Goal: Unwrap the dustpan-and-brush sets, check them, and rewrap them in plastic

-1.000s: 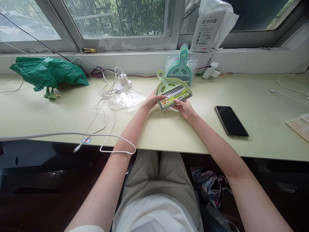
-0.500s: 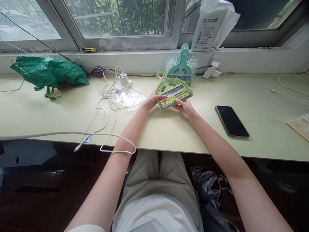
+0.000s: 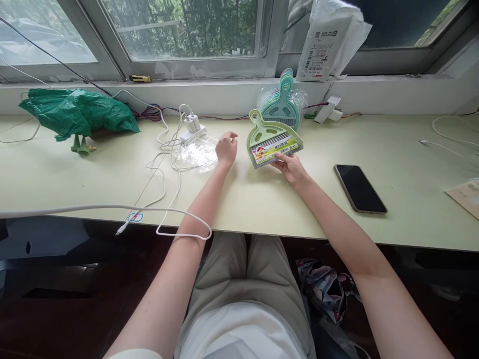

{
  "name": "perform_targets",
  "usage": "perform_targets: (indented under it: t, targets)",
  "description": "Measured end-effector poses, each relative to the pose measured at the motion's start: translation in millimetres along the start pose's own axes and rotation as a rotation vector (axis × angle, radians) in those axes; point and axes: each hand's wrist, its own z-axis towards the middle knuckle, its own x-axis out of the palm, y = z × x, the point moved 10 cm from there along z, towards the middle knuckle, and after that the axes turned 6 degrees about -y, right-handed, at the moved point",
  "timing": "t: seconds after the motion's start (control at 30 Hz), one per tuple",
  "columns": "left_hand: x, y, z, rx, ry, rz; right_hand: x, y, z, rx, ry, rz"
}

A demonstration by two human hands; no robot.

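Note:
My right hand [image 3: 292, 168] grips the lower edge of a light green dustpan [image 3: 267, 130], its thumb over the printed label [image 3: 276, 149]. A small brush with grey bristles sits in the dustpan behind that label. Left of the dustpan and apart from it is my left hand [image 3: 226, 149], its fingers curled in and nothing seen in them. Beside this hand lies a crumpled clear plastic bag [image 3: 198, 154]. Just behind the held dustpan, a stack of similar dustpans [image 3: 281, 102], teal in front, leans in clear wrap against the wall.
A phone [image 3: 360, 188] lies to the right. White cables [image 3: 161, 187] run from a power strip [image 3: 192, 132] across the left and over my left forearm. Green plastic [image 3: 78, 112] covers something at far left. A white package [image 3: 325, 42] and a yellow-black cutter [image 3: 139, 79] rest on the sill.
My left hand has let go of the dustpan and moved left, its fingers curling. The dustpan, still in my right hand, has shifted slightly to the right.

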Motion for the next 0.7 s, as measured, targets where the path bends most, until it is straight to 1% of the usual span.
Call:
perform_targets:
  t: [0.07,0.1,0.13,0.2,0.27,0.3,0.37,0.43,0.53,0.57,0.63,0.7]
  targets:
    - [-13,-6,-2,0.082,-0.088,0.279,0,0,0,0.006,-0.006,0.006]
    - [-16,-7,-4,0.097,-0.104,0.429,-1,1,-1,0.009,-0.011,0.007]
    - [-15,-5,-6,0.093,-0.093,0.576,-1,0,-1,0.014,-0.016,0.005]
    - [-7,6,-10,0.052,-0.007,0.814,-1,0,-1,0.023,-0.02,-0.003]
    - [7,17,-13,0.041,0.127,0.929,-1,-1,-1,0.033,-0.021,-0.012]
    - [14,19,-15,0.063,0.185,0.946,-1,-2,0,0.037,-0.023,-0.015]
    - [27,16,-17,0.152,0.263,0.926,-3,-3,1,0.043,-0.033,-0.018]
    - [39,11,-20,0.232,0.334,0.865,-4,-4,2,0.047,-0.043,-0.02]
    - [54,6,-23,0.286,0.446,0.745,-6,-5,3,0.056,-0.049,-0.016]
    - [56,3,-24,0.297,0.457,0.7,-6,-5,3,0.061,-0.05,-0.012]
    - [54,-1,-21,0.298,0.44,0.596,-6,-5,2,0.074,-0.057,-0.004]
    - [50,-2,-19,0.262,0.446,0.464,-7,-5,2,0.086,-0.069,-0.003]
